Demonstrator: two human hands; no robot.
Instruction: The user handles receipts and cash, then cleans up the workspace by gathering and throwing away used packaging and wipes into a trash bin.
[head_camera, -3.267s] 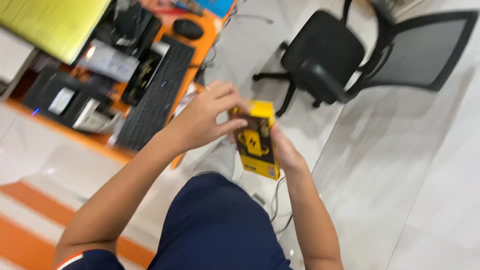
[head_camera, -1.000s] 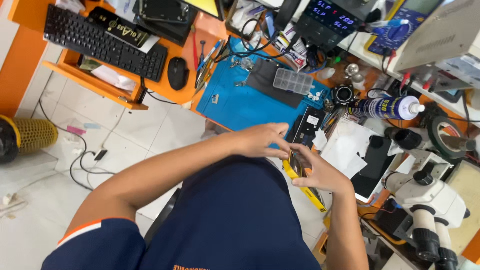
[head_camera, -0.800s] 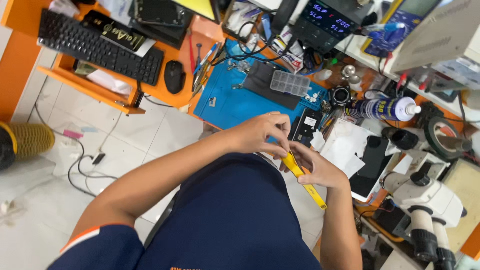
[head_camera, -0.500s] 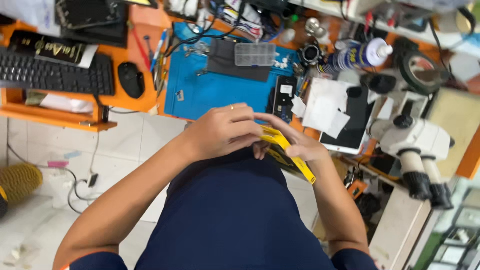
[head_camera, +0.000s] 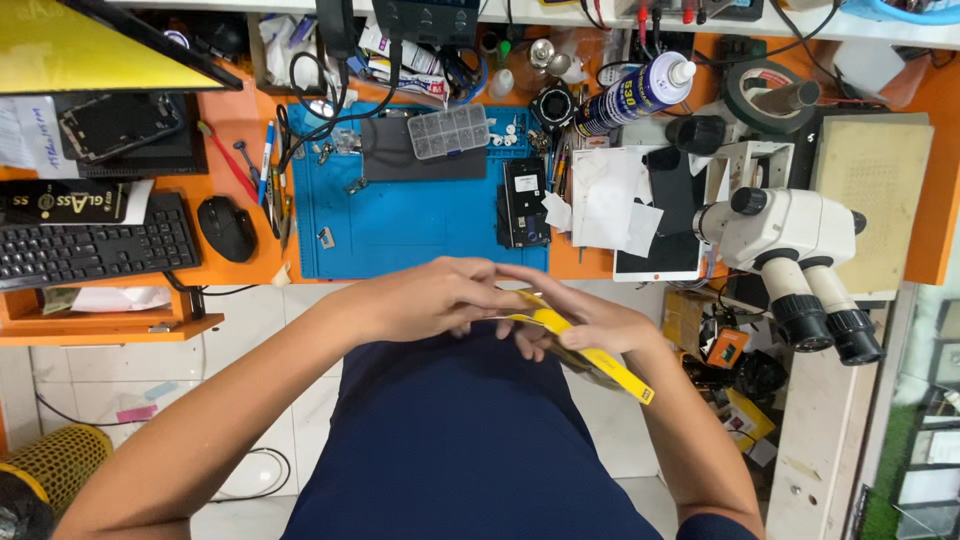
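A flat yellow package (head_camera: 590, 352) lies tilted in front of my lap, seen nearly edge-on. My right hand (head_camera: 585, 322) grips it from underneath and behind. My left hand (head_camera: 435, 295) rests over its near end, fingers curled on the top edge. Both hands meet just below the front edge of the orange desk (head_camera: 240, 120). A dismantled black phone (head_camera: 524, 203) lies on the blue work mat (head_camera: 400, 220) just above my hands.
A white microscope (head_camera: 800, 250) stands at the right. A black keyboard (head_camera: 95, 250), a black mouse (head_camera: 228, 228), a clear parts box (head_camera: 448, 131), a spray can (head_camera: 632, 95), a tape roll (head_camera: 775, 95) and tools crowd the desk. A yellow mesh bin (head_camera: 55, 480) sits on the floor.
The view has swung from the floor and an office chair round to the desk. Both hands have kept hold of the yellow package, which now lies flatter and edge-on.
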